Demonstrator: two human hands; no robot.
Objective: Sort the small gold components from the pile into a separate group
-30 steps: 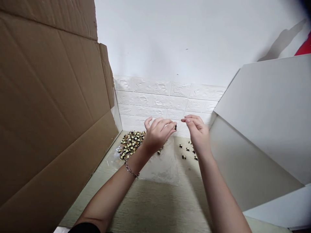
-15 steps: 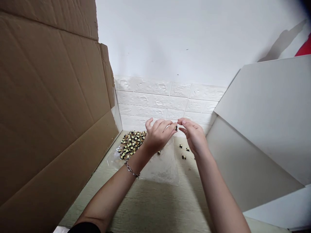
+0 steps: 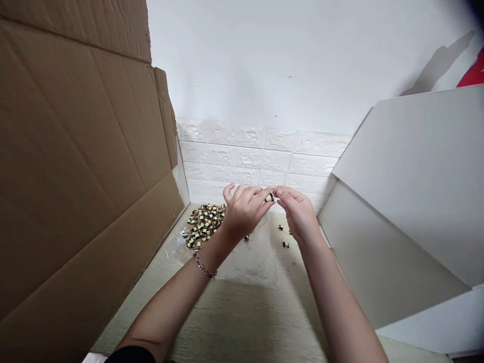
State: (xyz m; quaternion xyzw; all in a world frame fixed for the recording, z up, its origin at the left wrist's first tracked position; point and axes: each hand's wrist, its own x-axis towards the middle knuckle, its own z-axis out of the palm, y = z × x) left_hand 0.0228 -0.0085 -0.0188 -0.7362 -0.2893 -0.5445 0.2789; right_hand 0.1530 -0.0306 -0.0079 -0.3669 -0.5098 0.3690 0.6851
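Observation:
Between the thumb and forefinger of my left hand (image 3: 245, 206) is a small transformer (image 3: 269, 197), with a yellow-wrapped middle and black ends with pins. My right hand (image 3: 298, 209) meets it from the right, its fingertips drawn together in a pinch at the part's right end. Whatever sits between those fingertips is too small to make out. Below and left of my left hand lies a pile of similar transformers (image 3: 204, 224) on a clear plastic bag (image 3: 249, 267). A few loose transformers (image 3: 285, 244) rest on the table under my right hand.
A tall cardboard sheet (image 3: 86, 166) walls off the left side of the table (image 3: 227, 317). White panels (image 3: 393, 242) stand along the right. Behind is a white wall with brick-pattern facing (image 3: 242, 156). Something red (image 3: 472, 70) shows at the upper right.
The transformer in my left fingers has turned so its yellow side shows. My right hand has shifted slightly left, and its fingertips have closed in at the part's end.

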